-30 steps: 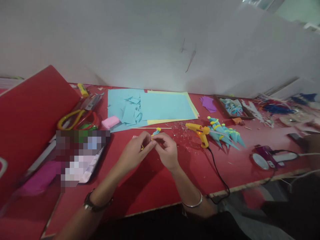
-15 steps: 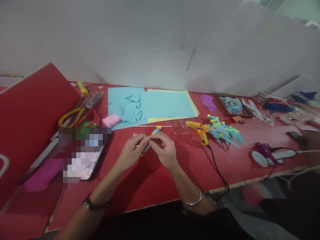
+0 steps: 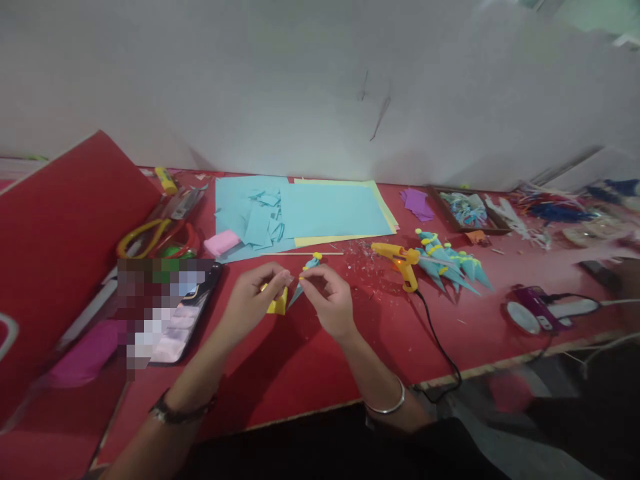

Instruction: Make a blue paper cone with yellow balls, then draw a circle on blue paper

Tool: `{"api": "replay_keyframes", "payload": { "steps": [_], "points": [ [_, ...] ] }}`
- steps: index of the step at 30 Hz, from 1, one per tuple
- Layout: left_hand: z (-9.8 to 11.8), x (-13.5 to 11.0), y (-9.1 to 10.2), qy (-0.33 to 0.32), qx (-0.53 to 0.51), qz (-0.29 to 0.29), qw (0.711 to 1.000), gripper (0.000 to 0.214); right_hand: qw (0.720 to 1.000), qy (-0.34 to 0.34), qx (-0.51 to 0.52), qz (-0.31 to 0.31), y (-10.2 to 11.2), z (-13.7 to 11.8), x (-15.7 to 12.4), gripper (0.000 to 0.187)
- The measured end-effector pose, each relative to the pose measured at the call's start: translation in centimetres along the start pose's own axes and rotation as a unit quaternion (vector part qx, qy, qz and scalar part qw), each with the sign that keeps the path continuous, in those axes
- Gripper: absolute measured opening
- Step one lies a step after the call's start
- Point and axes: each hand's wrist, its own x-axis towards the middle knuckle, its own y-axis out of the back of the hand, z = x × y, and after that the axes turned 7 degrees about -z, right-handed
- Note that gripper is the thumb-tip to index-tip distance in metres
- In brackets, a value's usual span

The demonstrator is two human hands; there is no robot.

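Note:
My left hand [image 3: 253, 300] pinches a small yellow paper piece [image 3: 277, 305] just above the red table [image 3: 310, 360]. My right hand [image 3: 330, 300] is closed in a pinch on a small blue paper cone [image 3: 304, 278] with yellow trim, its tip pointing down-left toward the yellow piece. The two hands are a few centimetres apart. A thin wooden stick [image 3: 300, 254] lies just beyond them.
Blue and yellow paper sheets [image 3: 330, 213] with cut scraps lie behind the hands. A yellow glue gun [image 3: 400, 260] and several finished blue cones [image 3: 453, 267] sit to the right. Scissors [image 3: 150, 237], a pink eraser [image 3: 221, 242] and a phone [image 3: 175, 313] are left. A red board [image 3: 60, 233] leans far left.
My hands have drawn slightly apart. The yellow paper piece now shows in my left fingers, separate from the blue cone in my right.

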Motion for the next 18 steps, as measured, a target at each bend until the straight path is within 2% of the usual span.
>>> {"api": "replay_keyframes", "payload": {
  "steps": [6,11,15,18],
  "points": [
    [0.8,0.4,0.5,-0.010,-0.015,0.020,1.000,0.027,1.000,-0.002,-0.013,-0.011,-0.2,-0.2,-0.2,0.003],
    [1.2,0.9,1.9,-0.014,0.034,0.035,0.999,0.029,1.000,-0.021,0.005,0.000,-0.5,0.0,-0.4,0.004],
    [0.9,2.9,4.0,0.002,0.104,0.042,0.994,0.027,1.000,-0.016,-0.008,-0.003,-0.5,0.0,-0.4,0.005],
    [-0.6,5.1,5.6,0.037,0.141,0.014,0.989,0.028,1.000,-0.011,-0.015,-0.002,-0.4,0.0,-0.4,0.005]
  ]
}}
